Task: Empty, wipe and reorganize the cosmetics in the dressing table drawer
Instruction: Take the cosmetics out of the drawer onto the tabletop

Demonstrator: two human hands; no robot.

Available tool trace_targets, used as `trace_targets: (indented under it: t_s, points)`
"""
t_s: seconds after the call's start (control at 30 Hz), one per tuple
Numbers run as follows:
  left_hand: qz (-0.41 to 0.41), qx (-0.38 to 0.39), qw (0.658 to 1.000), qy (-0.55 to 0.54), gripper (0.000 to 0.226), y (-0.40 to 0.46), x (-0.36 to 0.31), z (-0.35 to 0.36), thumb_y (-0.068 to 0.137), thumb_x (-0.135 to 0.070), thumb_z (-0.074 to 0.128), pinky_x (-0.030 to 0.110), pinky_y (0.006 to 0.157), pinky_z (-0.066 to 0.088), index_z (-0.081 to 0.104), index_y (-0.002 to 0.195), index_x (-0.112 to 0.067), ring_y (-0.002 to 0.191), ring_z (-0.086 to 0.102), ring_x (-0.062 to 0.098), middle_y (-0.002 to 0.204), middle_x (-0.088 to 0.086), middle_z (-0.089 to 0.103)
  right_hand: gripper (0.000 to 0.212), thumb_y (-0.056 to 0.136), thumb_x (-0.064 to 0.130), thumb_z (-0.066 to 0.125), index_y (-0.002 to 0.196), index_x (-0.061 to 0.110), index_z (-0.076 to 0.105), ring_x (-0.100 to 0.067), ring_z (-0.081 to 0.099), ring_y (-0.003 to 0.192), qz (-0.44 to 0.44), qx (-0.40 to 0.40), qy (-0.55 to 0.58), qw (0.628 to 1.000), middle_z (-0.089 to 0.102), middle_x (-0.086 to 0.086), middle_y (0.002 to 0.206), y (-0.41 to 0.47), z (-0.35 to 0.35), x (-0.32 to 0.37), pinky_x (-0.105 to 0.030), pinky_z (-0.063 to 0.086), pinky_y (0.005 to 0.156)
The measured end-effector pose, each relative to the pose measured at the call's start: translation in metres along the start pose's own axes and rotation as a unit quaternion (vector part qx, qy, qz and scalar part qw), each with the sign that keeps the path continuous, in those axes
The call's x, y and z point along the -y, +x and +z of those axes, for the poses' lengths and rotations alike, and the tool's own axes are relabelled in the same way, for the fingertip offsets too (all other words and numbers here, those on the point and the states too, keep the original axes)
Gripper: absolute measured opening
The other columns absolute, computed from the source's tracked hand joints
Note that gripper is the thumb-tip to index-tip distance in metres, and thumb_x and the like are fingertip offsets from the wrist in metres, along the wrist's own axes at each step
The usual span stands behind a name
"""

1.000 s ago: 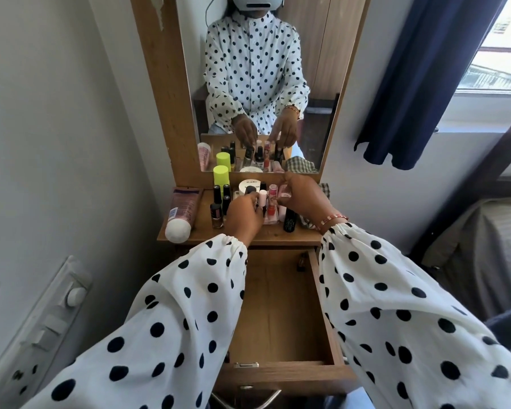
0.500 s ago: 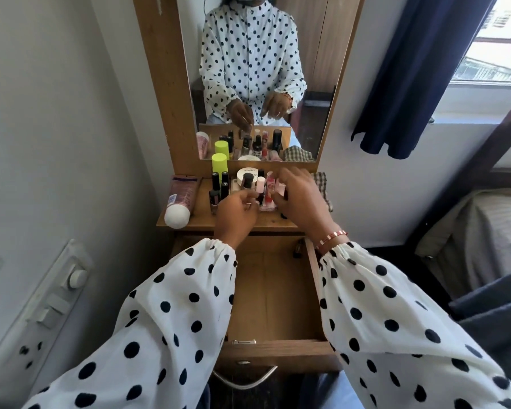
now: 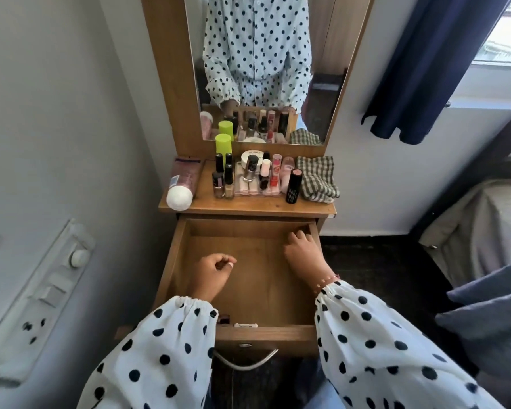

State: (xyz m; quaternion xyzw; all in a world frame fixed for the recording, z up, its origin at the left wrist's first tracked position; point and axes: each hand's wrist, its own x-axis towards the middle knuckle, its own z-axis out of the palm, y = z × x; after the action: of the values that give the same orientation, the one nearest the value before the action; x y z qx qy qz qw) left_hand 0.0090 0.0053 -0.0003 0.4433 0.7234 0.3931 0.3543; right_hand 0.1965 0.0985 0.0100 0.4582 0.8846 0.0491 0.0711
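Note:
The wooden drawer is pulled out under the dressing table top, and its floor shows bare wood. My left hand hovers over the drawer's left side, fingers curled with nothing visible in them. My right hand reaches into the far right corner, fingertips bent down and hidden against the wall. A small dark item peeks out at the near left corner beside my sleeve. On the top stand nail polish bottles, a clear organizer of lip products, a black lipstick tube and a green-capped bottle.
A pink tube with a white cap lies at the top's left edge and a checked cloth at its right. The mirror rises behind. A switch panel is on the left wall; a bed and a curtain are at the right.
Both hands have left the cosmetics on the top and come down into the open drawer, the right one to its far right corner. The view has tilted downward.

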Motion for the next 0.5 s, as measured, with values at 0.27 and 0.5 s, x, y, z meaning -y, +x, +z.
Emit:
trace_targets:
  t_s: [0.27, 0.5]
  points:
    - [0.021, 0.070, 0.995, 0.073, 0.016, 0.004, 0.011, 0.007, 0.085, -0.009, 0.059, 0.026, 0.077, 0.048, 0.065, 0.079, -0.022, 0.077, 0.059, 0.014, 0.080, -0.002, 0.065, 0.033, 0.094, 0.004, 0.034, 0.112, 0.005, 0.061, -0.033, 0.044, 0.118, -0.051, 0.017, -0.148, 0.988, 0.056, -0.014, 0.123, 0.023, 0.004, -0.013, -0.045, 0.035, 0.102]
    - [0.026, 0.104, 0.989, 0.102, 0.012, 0.003, 0.016, 0.006, 0.087, -0.013, 0.056, 0.032, 0.080, 0.050, 0.064, 0.083, -0.022, 0.077, 0.059, 0.014, 0.083, -0.001, 0.065, 0.031, 0.094, 0.004, 0.036, 0.114, 0.005, 0.060, -0.031, 0.045, 0.116, -0.040, 0.031, -0.224, 0.973, 0.058, -0.012, 0.120, 0.022, 0.007, -0.002, -0.041, 0.038, 0.099]
